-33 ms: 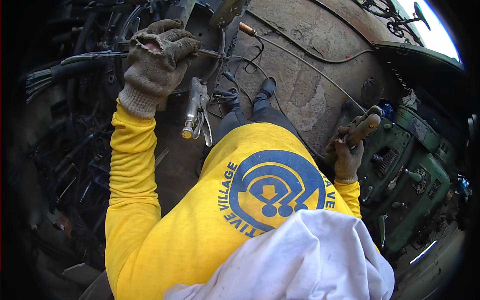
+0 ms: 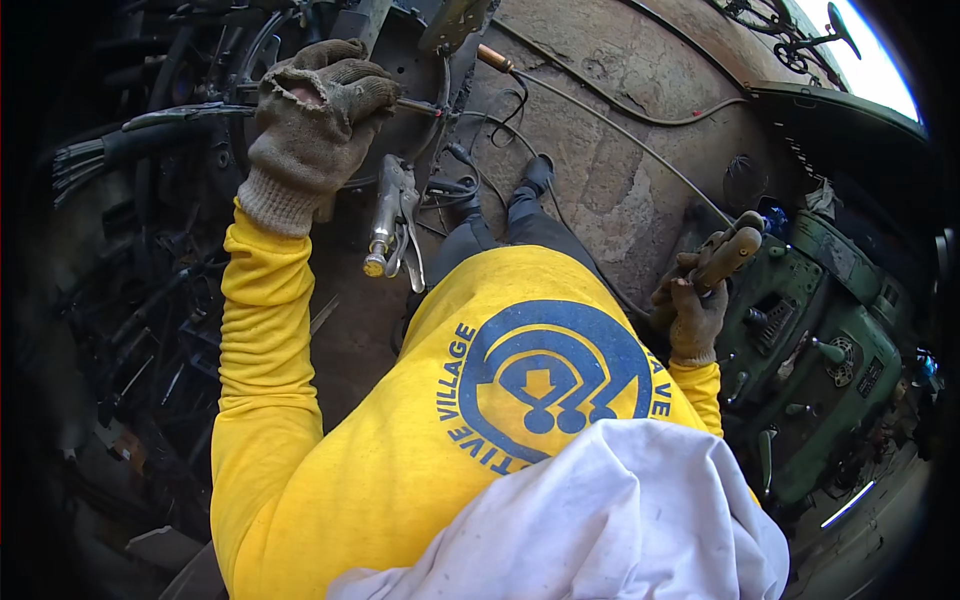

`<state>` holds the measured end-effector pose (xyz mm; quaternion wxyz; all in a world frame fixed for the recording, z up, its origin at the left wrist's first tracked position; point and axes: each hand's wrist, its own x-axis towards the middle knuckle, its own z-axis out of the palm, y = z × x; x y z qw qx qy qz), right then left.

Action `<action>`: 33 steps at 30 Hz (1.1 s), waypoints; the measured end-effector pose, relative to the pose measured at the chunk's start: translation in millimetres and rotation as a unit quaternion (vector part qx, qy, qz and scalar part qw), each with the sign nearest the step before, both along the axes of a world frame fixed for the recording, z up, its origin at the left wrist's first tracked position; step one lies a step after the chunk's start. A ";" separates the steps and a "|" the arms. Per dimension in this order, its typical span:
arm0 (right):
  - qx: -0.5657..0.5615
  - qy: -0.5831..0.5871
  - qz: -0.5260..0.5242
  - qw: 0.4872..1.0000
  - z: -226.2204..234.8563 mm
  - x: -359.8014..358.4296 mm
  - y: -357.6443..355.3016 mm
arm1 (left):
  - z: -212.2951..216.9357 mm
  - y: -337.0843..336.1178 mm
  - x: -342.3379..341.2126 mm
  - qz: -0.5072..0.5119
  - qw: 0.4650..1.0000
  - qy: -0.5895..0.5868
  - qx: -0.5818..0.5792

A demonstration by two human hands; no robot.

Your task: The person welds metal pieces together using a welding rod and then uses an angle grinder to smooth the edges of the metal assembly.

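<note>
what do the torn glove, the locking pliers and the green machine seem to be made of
Torn glove: matte knitted fabric, judging by its ribbed cuff and frayed hole; the fibre is unclear.
Locking pliers: metal, probably plated steel, from the silvery shine.
Green machine: likely painted metal, given the hard, smooth green casing, though paint hides what lies beneath.

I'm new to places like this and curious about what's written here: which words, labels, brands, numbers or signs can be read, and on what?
Yellow shirt: dark blue capitals curve around a round emblem; some are legible, but I don't copy out printed words.
Green machine: a small dark plate, any marks too small to read.
Locking pliers: no lettering I can make out.
</note>
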<state>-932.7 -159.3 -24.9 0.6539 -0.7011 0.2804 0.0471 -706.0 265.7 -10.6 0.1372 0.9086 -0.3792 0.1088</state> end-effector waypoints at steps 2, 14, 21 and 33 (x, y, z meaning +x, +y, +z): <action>0.002 -0.002 -0.008 1.000 -2.3 -2.9 0.3 | 0.3 -0.2 -0.3 0.001 1.000 0.003 -0.002; 0.044 -0.062 -0.103 0.992 -19.1 -4.8 -17.4 | 1.9 -2.7 -4.1 0.023 0.998 -0.047 0.039; 0.114 -0.140 -0.176 0.968 -29.1 5.2 -29.2 | 7.3 -7.5 -10.4 0.046 0.996 -0.046 0.066; 0.047 -0.055 -0.139 0.988 -21.4 3.0 -7.2 | 1.4 -5.5 -9.9 0.038 0.998 -0.038 0.014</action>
